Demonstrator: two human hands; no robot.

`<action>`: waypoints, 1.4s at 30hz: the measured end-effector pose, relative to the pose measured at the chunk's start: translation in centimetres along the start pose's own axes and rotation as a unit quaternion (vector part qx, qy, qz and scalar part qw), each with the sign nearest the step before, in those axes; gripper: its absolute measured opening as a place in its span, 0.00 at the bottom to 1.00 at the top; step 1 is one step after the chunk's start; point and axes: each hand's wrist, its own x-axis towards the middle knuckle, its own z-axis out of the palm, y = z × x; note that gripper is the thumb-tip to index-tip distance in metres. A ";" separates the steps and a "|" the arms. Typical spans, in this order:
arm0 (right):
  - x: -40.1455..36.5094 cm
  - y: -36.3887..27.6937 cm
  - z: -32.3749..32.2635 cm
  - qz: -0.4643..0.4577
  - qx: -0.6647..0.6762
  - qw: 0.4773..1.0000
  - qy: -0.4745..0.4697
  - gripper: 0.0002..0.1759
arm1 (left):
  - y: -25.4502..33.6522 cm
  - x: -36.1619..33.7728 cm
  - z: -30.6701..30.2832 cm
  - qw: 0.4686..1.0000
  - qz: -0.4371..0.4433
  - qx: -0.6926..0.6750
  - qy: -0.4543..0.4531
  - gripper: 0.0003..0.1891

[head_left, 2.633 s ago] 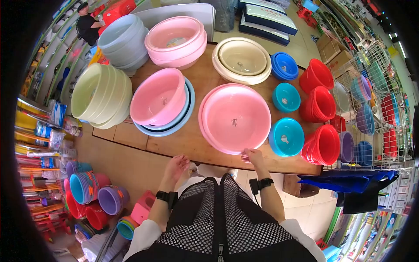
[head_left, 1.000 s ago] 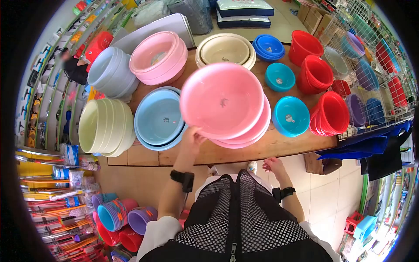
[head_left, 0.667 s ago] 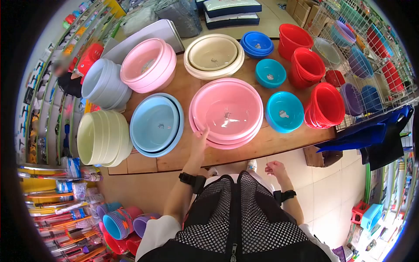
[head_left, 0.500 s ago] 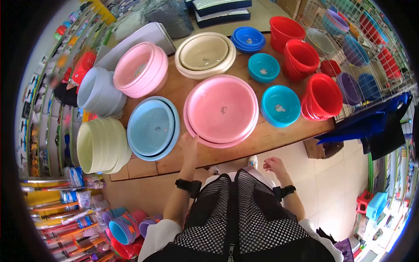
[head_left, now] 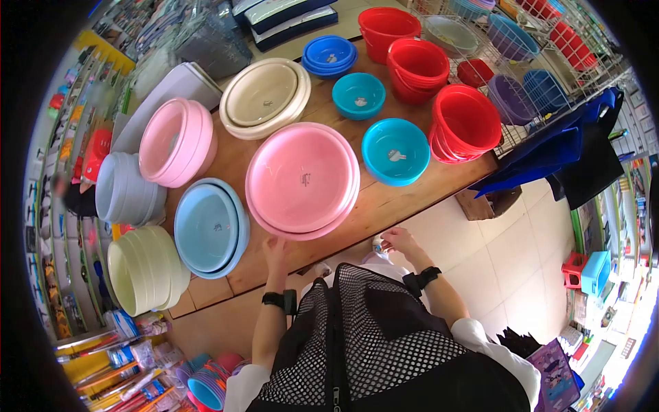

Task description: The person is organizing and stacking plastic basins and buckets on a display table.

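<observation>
The wooden tabletop has three red plastic bucket piles, two round turquoise plastic bowls, one blue plastic bowl pile, six round plastic basin piles: two pink, two pale blue, one cream, one green.

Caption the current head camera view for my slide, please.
Left hand beside the central pink basins, right hand apart from them, at a wooden table also bearing red buckets.

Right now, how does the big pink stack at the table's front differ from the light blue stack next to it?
Size: the pink stack looks wider in this view than the light blue stack. Position: the pink stack stands beside the front turquoise basin, the light blue stack beside the pale green stack. Shared: both are nested basins, open side up, with a dark mark inside.
</observation>
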 end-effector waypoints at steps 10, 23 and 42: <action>7.7 -11.9 1.8 -0.325 -0.134 0.933 0.078 0.22 | -18.7 -5.6 -20.3 0.966 -0.247 -0.068 0.027 0.22; 13.2 -19.9 6.7 -0.369 -0.377 0.820 0.223 0.38 | -18.6 -26.4 -15.4 0.802 -0.032 0.586 -0.109 0.12; 3.8 -12.1 5.8 -0.240 -0.175 0.955 0.026 0.46 | -20.1 -24.8 -15.4 0.950 -0.261 -0.032 0.169 0.13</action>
